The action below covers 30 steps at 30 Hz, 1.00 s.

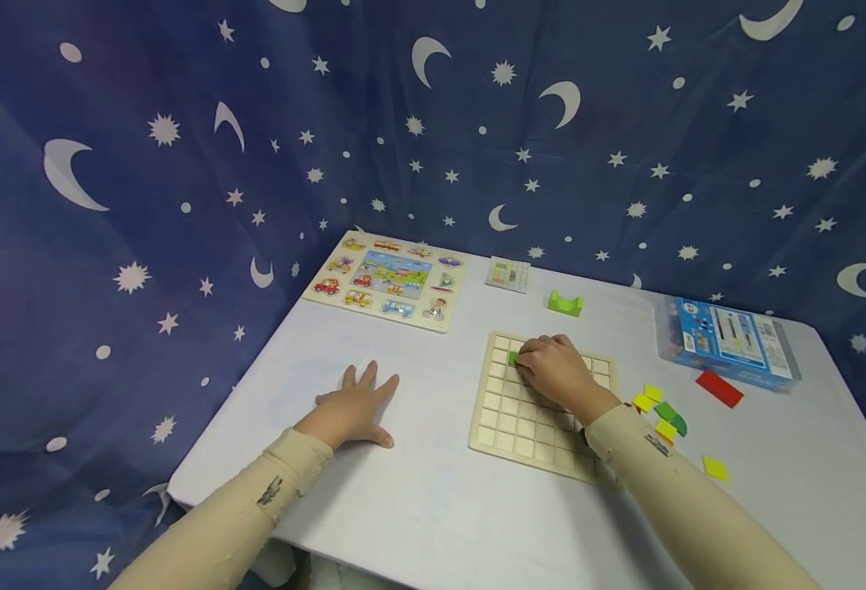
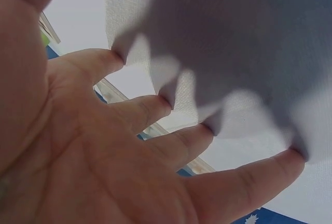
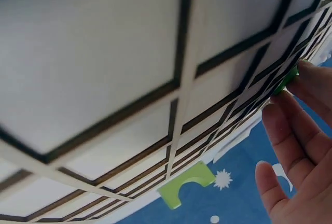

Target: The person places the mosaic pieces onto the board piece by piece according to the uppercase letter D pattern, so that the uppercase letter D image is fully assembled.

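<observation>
My right hand (image 1: 558, 370) is over the wooden grid board (image 1: 508, 426), near its far left part. Its fingertips pinch a small green square tile (image 1: 512, 358) at one of the cells. In the right wrist view the green tile shows between thumb and fingers, partly hidden by them, low against the grid. Left of the board, my left hand (image 1: 355, 410) rests on the white tabletop with its fingers spread. The left wrist view shows its fingertips touching the white cloth and nothing in the palm.
Loose yellow tiles (image 1: 714, 468), green pieces (image 1: 666, 411) and a red rectangle (image 1: 719, 388) lie right of the board. Behind them stands a blue-labelled plastic box (image 1: 727, 340). A green arch block (image 1: 565, 303), a pattern card (image 1: 508, 274) and a vehicle picture puzzle (image 1: 388, 283) lie farther back.
</observation>
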Each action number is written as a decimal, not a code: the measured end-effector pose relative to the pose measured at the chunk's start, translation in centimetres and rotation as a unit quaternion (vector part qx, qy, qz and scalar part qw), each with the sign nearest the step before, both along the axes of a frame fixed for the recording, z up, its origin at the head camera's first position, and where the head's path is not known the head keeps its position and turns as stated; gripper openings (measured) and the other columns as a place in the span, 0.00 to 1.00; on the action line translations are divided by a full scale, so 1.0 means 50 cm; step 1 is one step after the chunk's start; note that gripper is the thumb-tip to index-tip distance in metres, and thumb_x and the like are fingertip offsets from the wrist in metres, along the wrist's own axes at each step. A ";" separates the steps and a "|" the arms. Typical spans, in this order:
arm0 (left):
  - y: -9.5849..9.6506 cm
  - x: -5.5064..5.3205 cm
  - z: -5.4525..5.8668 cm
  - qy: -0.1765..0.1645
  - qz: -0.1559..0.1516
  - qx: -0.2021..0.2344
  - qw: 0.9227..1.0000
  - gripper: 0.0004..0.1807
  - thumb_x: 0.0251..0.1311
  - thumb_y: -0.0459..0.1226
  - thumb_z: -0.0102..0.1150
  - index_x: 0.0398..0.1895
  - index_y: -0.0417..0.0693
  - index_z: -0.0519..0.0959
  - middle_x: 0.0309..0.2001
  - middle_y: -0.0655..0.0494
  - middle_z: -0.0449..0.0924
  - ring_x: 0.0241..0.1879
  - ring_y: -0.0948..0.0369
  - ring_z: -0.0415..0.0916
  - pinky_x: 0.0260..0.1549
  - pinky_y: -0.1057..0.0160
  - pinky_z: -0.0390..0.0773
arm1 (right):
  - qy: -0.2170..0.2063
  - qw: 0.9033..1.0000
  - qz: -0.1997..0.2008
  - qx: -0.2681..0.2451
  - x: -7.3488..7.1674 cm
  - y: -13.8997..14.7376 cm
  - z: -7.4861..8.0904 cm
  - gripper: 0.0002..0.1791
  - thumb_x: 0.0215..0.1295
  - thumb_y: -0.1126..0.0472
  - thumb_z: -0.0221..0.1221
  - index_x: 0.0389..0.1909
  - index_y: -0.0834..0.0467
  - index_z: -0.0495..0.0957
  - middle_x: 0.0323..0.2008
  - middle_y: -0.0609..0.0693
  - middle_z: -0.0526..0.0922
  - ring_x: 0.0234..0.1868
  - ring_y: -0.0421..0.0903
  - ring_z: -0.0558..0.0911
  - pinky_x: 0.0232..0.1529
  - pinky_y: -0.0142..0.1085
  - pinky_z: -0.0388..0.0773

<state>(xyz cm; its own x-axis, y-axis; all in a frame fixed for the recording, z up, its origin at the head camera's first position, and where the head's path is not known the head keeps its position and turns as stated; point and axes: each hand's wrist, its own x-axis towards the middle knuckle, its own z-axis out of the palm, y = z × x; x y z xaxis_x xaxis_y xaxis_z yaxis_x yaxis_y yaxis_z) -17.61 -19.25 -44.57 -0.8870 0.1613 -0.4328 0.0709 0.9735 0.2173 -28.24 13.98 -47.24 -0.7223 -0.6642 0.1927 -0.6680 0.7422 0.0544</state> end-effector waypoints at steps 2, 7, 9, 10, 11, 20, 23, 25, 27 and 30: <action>-0.003 -0.001 -0.001 0.000 0.003 0.000 1.000 0.59 0.44 0.56 0.75 0.79 0.55 0.54 0.78 0.37 0.39 0.74 0.30 0.35 0.48 0.17 0.59 | -0.009 1.000 -0.001 -0.007 0.002 0.000 0.002 0.08 0.63 0.59 0.68 0.42 0.52 0.87 0.45 0.48 0.86 0.48 0.50 0.82 0.54 0.52 0.73; -0.009 -0.002 -0.006 0.004 0.003 0.001 1.000 0.59 0.44 0.57 0.75 0.79 0.54 0.54 0.78 0.36 0.39 0.74 0.29 0.35 0.47 0.17 0.60 | -0.011 0.999 -0.009 -0.050 0.009 0.028 0.015 0.11 0.64 0.60 0.67 0.47 0.55 0.86 0.47 0.51 0.86 0.50 0.52 0.82 0.58 0.53 0.71; -0.010 -0.002 -0.006 0.005 0.002 0.001 1.000 0.59 0.45 0.57 0.75 0.79 0.54 0.54 0.78 0.35 0.39 0.74 0.29 0.36 0.47 0.17 0.60 | -0.006 0.998 -0.024 -0.064 0.014 0.057 0.024 0.11 0.63 0.61 0.67 0.47 0.56 0.86 0.46 0.52 0.86 0.49 0.53 0.83 0.58 0.54 0.71; -0.011 -0.001 -0.007 0.005 0.002 0.002 1.000 0.59 0.44 0.57 0.75 0.79 0.54 0.54 0.78 0.35 0.39 0.74 0.29 0.36 0.47 0.17 0.60 | -0.006 0.997 -0.036 -0.067 0.018 0.075 0.028 0.11 0.63 0.61 0.67 0.46 0.56 0.86 0.45 0.53 0.86 0.48 0.53 0.83 0.58 0.54 0.71; -0.011 -0.001 -0.007 0.005 0.002 0.004 1.000 0.59 0.45 0.57 0.75 0.79 0.54 0.54 0.78 0.35 0.39 0.74 0.29 0.36 0.47 0.17 0.60 | -0.007 0.996 -0.049 -0.070 0.021 0.096 0.030 0.11 0.62 0.62 0.68 0.46 0.57 0.86 0.44 0.54 0.86 0.47 0.54 0.83 0.57 0.55 0.71; -0.007 0.005 -0.001 0.013 -0.006 0.001 1.000 0.58 0.45 0.56 0.75 0.78 0.51 0.55 0.78 0.33 0.41 0.73 0.28 0.37 0.45 0.17 0.61 | -0.106 0.969 -0.222 -0.030 0.056 0.289 0.038 0.12 0.61 0.67 0.66 0.45 0.62 0.85 0.41 0.58 0.85 0.46 0.60 0.81 0.57 0.61 0.68; -0.004 0.006 0.000 0.016 -0.010 0.003 1.000 0.58 0.45 0.56 0.74 0.78 0.51 0.55 0.77 0.33 0.41 0.73 0.27 0.38 0.45 0.17 0.61 | -0.133 0.959 -0.248 -0.013 0.066 0.331 0.039 0.11 0.61 0.67 0.66 0.45 0.64 0.85 0.41 0.61 0.86 0.46 0.61 0.80 0.55 0.64 0.67; -0.002 0.006 0.000 0.015 -0.012 0.006 1.000 0.58 0.46 0.56 0.74 0.78 0.51 0.55 0.77 0.33 0.41 0.73 0.28 0.37 0.46 0.17 0.61 | -0.153 0.953 -0.263 -0.006 0.073 0.349 0.039 0.12 0.61 0.66 0.66 0.45 0.65 0.84 0.42 0.62 0.86 0.46 0.63 0.80 0.56 0.66 0.66; 0.000 0.005 -0.001 0.013 -0.012 0.009 1.000 0.58 0.45 0.56 0.74 0.78 0.51 0.55 0.77 0.33 0.41 0.73 0.28 0.37 0.46 0.17 0.60 | -0.166 0.948 -0.273 -0.004 0.080 0.362 0.036 0.12 0.61 0.66 0.66 0.45 0.65 0.85 0.41 0.62 0.86 0.46 0.64 0.79 0.55 0.68 0.64; 0.003 0.004 -0.005 0.013 -0.013 0.011 1.000 0.58 0.45 0.56 0.75 0.78 0.51 0.55 0.77 0.33 0.41 0.73 0.28 0.37 0.46 0.17 0.60 | -0.169 0.945 -0.278 -0.009 0.093 0.373 0.027 0.12 0.60 0.63 0.68 0.43 0.64 0.85 0.38 0.59 0.87 0.45 0.63 0.80 0.55 0.69 0.64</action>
